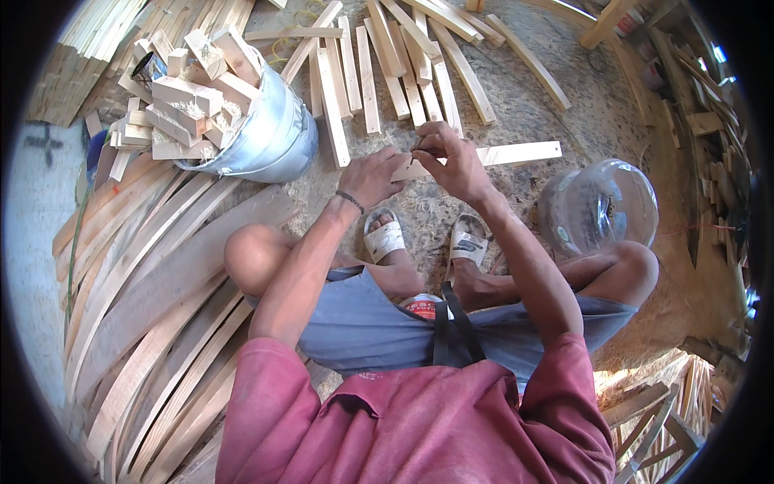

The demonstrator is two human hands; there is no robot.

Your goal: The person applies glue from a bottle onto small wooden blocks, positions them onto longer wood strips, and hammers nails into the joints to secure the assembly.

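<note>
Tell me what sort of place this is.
Probably a woodworking shop: many cut wooden strips lie on the dusty floor, a bucket is heaped with short wood blocks, and long boards are piled on the left.

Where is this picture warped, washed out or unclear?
Head view: a black rim rounds off the corners, and the long planks at left look bowed, likely partly from the fisheye lens; head view: bright light washes out a patch at lower right, and the clear plastic container catches reflections; head view: the small dark item at the right hand is too small to identify.
</note>
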